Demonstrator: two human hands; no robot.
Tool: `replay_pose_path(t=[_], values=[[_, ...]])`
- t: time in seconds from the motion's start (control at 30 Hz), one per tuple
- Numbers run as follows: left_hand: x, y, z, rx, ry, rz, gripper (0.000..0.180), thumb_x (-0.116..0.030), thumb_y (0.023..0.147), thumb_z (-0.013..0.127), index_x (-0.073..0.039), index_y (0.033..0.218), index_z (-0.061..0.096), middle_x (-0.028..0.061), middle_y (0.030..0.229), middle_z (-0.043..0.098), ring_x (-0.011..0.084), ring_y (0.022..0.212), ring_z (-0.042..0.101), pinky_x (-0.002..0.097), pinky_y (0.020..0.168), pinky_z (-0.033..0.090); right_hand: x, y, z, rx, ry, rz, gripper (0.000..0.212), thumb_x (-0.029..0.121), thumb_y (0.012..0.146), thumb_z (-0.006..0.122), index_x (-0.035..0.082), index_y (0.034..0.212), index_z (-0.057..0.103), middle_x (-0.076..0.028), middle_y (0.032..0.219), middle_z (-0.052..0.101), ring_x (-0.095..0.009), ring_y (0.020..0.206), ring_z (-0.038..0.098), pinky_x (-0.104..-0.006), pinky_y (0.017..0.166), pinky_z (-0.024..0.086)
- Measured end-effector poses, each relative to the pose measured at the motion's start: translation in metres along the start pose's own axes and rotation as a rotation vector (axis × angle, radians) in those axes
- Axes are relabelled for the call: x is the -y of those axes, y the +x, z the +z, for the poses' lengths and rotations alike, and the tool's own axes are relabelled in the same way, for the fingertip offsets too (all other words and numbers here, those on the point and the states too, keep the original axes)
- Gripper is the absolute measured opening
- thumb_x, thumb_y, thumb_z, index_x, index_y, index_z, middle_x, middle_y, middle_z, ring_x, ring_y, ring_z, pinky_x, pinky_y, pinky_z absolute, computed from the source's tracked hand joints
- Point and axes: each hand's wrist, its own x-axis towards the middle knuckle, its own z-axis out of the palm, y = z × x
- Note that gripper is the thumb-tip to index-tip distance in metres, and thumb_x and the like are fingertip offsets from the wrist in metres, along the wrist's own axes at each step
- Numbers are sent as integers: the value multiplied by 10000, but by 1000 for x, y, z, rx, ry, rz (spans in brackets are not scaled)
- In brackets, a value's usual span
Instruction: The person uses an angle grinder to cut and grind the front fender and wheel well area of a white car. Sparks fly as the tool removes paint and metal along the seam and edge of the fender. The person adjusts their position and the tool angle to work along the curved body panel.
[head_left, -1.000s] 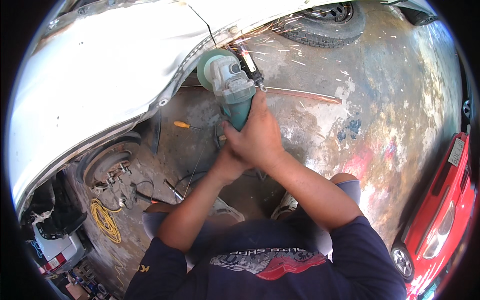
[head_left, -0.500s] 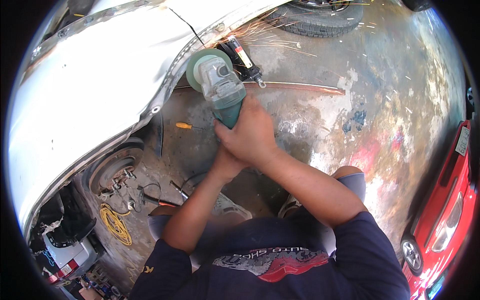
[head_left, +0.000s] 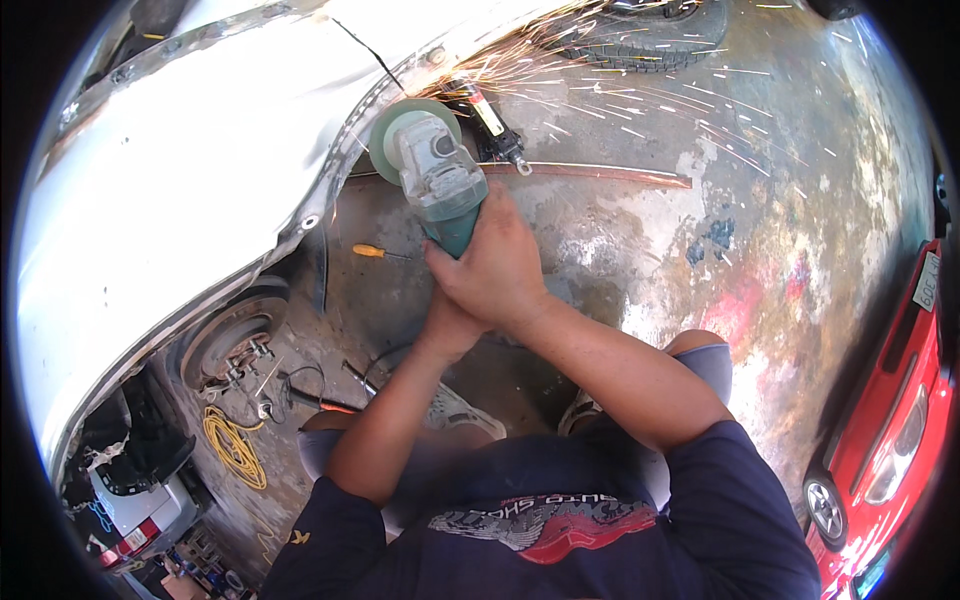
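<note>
My right hand wraps round the teal body of an angle grinder, just behind its grey gear head. Below and behind it, my left hand closes on the rear of the same tool, its fingers mostly hidden. The pale green disc of the grinder meets the flanged edge of a white car body panel. Orange sparks stream from that edge to the upper right. Close to the disc, a black cylinder with a red and white label lies under the panel.
A tyre lies at the top. A long thin strip and a yellow-handled screwdriver lie on the concrete floor. At left are a brake disc and a coiled yellow cord. A red car stands at right.
The spark stream is denser and reaches farther right across the floor. Both hands and the grinder have shifted very slightly left.
</note>
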Motion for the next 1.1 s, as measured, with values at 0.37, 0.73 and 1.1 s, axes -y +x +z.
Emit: replay_pose_path(t=[0.37, 0.73, 1.1], values=[[-9, -1, -1, 42, -49, -5, 935, -144, 866, 884, -22, 1653, 393, 123, 1597, 544, 242, 1442, 546, 404, 1220, 421, 3, 1, -3, 51, 24, 88, 849, 343, 852, 816, -133, 1442, 434, -358, 1329, 604, -532, 1238, 619, -550, 1054, 520], [-5, -1, 2, 24, -132, -11, 889, -142, 855, 873, -31, 1627, 445, 92, 1514, 599, 196, 1312, 613, 370, 1068, 539, 3, -1, -2, 42, 20, 86, 845, 322, 843, 825, -114, 1447, 425, -357, 1309, 616, -542, 1221, 624, -565, 1032, 525], [2, -9, 3, 33, -244, -48, 827, -123, 847, 891, -22, 1566, 497, 95, 1497, 614, 214, 1344, 612, 396, 1119, 510, 8, 1, -9, 60, -12, 76, 783, 325, 843, 826, -110, 1394, 479, -350, 1237, 656, -542, 1160, 658, -565, 998, 546]])
